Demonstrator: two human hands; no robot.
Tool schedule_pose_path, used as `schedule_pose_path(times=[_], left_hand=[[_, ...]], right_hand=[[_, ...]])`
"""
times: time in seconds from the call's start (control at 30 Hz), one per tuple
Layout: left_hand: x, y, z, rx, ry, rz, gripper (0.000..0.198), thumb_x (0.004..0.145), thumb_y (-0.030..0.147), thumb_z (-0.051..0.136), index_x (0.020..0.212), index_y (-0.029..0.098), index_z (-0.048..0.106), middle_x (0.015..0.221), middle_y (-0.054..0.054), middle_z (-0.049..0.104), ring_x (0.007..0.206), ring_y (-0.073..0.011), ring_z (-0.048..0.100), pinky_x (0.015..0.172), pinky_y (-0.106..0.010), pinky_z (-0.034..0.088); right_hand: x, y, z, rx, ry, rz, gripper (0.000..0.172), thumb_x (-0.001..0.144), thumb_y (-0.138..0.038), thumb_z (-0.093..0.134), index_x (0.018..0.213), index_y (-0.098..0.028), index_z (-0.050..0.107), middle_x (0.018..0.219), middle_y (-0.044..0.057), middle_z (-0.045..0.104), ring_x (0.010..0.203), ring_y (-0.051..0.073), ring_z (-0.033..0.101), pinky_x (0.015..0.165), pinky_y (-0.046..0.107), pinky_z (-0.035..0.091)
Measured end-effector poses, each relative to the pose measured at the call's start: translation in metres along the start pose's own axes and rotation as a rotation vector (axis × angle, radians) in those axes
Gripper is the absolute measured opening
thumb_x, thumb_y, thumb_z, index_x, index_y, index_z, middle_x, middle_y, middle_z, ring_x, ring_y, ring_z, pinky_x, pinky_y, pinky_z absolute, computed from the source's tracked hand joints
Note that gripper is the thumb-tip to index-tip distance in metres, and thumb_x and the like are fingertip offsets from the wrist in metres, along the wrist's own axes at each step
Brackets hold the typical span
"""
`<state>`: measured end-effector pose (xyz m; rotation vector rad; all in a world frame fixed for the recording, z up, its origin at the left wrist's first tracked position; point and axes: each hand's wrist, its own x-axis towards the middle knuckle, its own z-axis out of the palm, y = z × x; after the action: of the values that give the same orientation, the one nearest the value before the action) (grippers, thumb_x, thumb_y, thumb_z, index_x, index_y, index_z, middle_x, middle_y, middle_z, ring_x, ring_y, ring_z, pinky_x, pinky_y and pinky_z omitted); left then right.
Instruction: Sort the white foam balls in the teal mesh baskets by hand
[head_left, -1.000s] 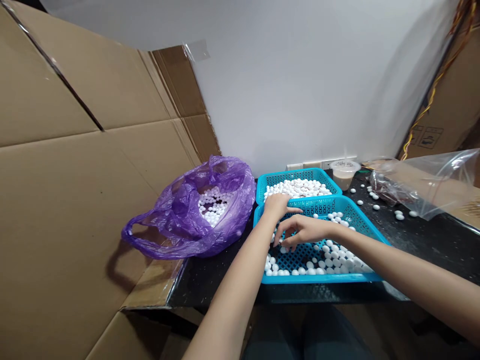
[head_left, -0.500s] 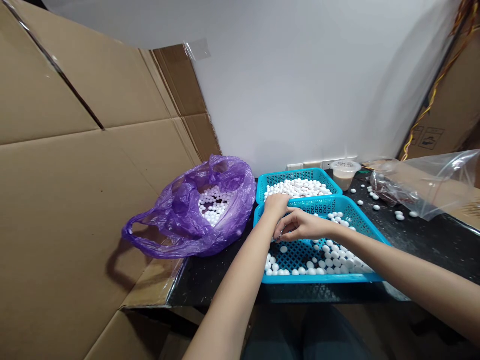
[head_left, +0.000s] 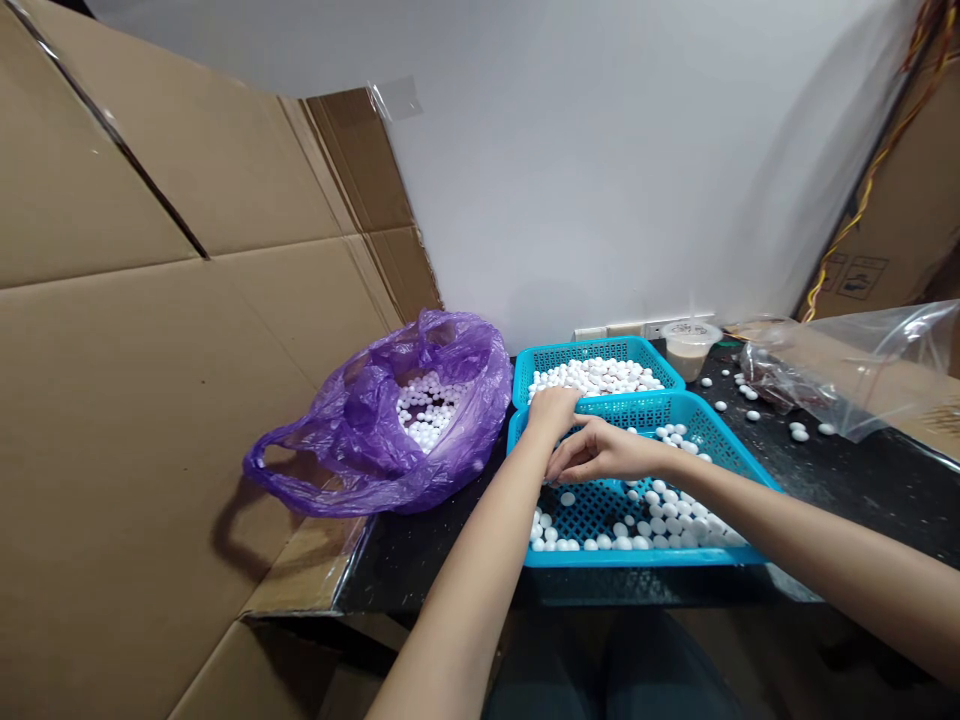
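The near turquoise basket [head_left: 637, 558] holds white oval pellets [head_left: 679, 520] heaped along its front and right side. Over its back left corner is my left hand [head_left: 553, 408]; its fingers are hidden, so I cannot see what they hold. Just to the right, my right hand [head_left: 604, 450] hangs low above the basket floor with fingers bent and pressed together. Their tips meet near my left wrist, and anything between them is hidden. Behind, a second turquoise basket [head_left: 637, 348] is filled with similar white pellets [head_left: 600, 375].
A purple plastic bag [head_left: 367, 440] on the left stands open with white beads [head_left: 429, 425] inside. Back right are a lidded cup [head_left: 686, 355], a clear plastic bag [head_left: 870, 370] and loose pellets on the black table [head_left: 862, 490]. Cardboard [head_left: 135, 400] borders the left side.
The fingers of my right hand have shifted very slightly and drawn closer together. My left hand, the baskets and the bag stay where they were.
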<state>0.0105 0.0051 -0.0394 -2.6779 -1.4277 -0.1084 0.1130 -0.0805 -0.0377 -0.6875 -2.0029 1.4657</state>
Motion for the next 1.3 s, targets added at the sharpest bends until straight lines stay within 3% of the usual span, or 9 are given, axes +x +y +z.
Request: schedule_pose_path(times=[0.47,0.77,1.03,1.3], left_hand=[[0.000,-0.001,0.000,0.021,0.019,0.036,0.022,0.072,0.030,0.051,0.083,0.016,0.065,0.082,-0.009,0.065,0.080,-0.0212,0.059,0.070,-0.027,0.042],[0.001,0.000,0.000,-0.045,-0.044,-0.039,0.024,0.073,0.033,0.052,0.086,0.017,0.065,0.088,-0.010,0.065,0.088,-0.0210,0.058,0.076,-0.026,0.040],[0.002,-0.002,0.005,0.008,0.020,0.011,0.024,0.072,0.033,0.052,0.085,0.018,0.065,0.085,-0.009,0.065,0.085,-0.0216,0.059,0.073,-0.027,0.042],[0.003,-0.002,0.004,-0.020,0.005,0.006,0.027,0.072,0.038,0.053,0.085,0.018,0.065,0.084,-0.009,0.065,0.085,-0.0209,0.059,0.074,-0.026,0.041]], right_hand=[[-0.001,-0.002,0.001,-0.076,0.055,-0.017,0.027,0.067,-0.028,0.064,0.091,-0.015,0.067,0.087,0.004,0.065,0.075,0.015,0.063,0.072,0.027,0.052],[-0.002,-0.005,0.001,-0.081,0.050,0.081,0.029,0.065,-0.027,0.065,0.089,-0.012,0.065,0.089,0.007,0.066,0.075,0.016,0.064,0.067,0.025,0.053],[-0.002,-0.010,0.003,-0.093,0.041,0.080,0.025,0.066,-0.026,0.063,0.086,-0.011,0.064,0.079,0.005,0.066,0.072,0.016,0.064,0.064,0.024,0.052],[-0.002,-0.006,0.002,-0.083,0.042,0.033,0.026,0.068,-0.027,0.063,0.089,-0.012,0.064,0.089,0.006,0.064,0.075,0.015,0.063,0.070,0.027,0.052]])
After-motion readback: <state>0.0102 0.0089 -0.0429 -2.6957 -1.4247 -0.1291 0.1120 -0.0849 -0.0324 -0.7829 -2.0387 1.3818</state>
